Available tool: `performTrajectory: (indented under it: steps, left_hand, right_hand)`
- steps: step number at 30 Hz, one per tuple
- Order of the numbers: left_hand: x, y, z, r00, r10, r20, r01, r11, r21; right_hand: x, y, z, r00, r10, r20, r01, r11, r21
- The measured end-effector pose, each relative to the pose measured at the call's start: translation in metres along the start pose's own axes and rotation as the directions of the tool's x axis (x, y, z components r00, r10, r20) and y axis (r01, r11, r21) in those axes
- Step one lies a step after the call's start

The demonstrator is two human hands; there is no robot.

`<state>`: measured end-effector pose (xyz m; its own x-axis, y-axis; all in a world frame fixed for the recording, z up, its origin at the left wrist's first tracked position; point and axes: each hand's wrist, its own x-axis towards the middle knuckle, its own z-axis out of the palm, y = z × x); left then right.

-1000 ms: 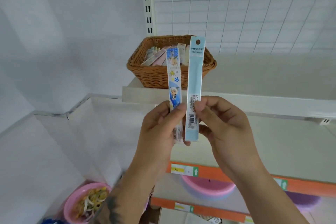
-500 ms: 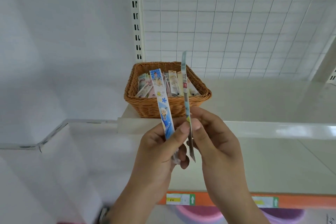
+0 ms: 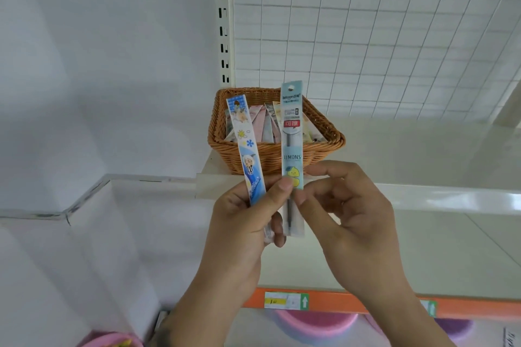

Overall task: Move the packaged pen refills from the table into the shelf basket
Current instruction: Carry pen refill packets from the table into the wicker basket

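Basket [image 3: 270,158] already held several packs; left hand [image 3: 242,234] pinched cartoon pack [image 3: 248,149], right hand [image 3: 352,222] pinched pale-blue pack [image 3: 292,138]; both undelivered

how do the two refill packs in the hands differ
The cartoon pack is narrower, vivid blue, and tilts left; the lemons pack is wider, pale blue and upright. The left hand grips the cartoon pack alone, while both the left thumb and the right hand pinch the lemons pack. Both have hang holes.
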<state>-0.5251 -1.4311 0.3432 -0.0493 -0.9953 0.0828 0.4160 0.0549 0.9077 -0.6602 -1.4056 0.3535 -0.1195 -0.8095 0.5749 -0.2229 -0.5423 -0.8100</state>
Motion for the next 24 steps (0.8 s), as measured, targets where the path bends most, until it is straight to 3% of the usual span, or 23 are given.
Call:
performTrajectory:
  steps: [3,6,8,14,17,20,24]
  left_hand:
    - [0.003,0.003,-0.004,0.997,0.026,-0.076,-0.023,0.999,0.045]
    - [0.004,0.005,-0.005,0.995,0.049,-0.084,-0.044,0.997,0.057]
    - [0.003,0.004,-0.005,0.997,0.056,-0.053,-0.052,0.996,0.073]
    - [0.000,0.002,-0.009,1.000,0.030,-0.006,-0.030,0.997,0.069]
    - [0.000,0.000,-0.010,0.998,0.058,-0.022,-0.055,0.992,0.115]
    - [-0.002,0.000,-0.009,0.993,0.110,-0.033,-0.102,0.979,0.177]
    - [0.000,0.000,-0.004,0.989,0.139,-0.041,-0.131,0.980,0.152]
  right_hand:
    - [0.029,-0.019,-0.002,0.997,-0.057,-0.044,0.054,0.996,-0.064]
    - [0.082,-0.032,-0.006,0.990,-0.023,-0.138,-0.007,0.976,-0.218]
    - [0.116,-0.031,-0.006,0.991,0.054,-0.122,-0.092,0.939,-0.331]
    - [0.153,-0.007,0.008,0.964,0.267,-0.003,-0.188,0.669,-0.719]
    - [0.154,-0.005,0.011,0.958,0.284,0.027,-0.161,0.615,-0.772]
    - [0.146,-0.009,0.008,0.972,0.235,0.019,-0.144,0.657,-0.740]
    - [0.111,-0.016,0.002,0.999,-0.032,-0.013,0.016,0.759,-0.651]
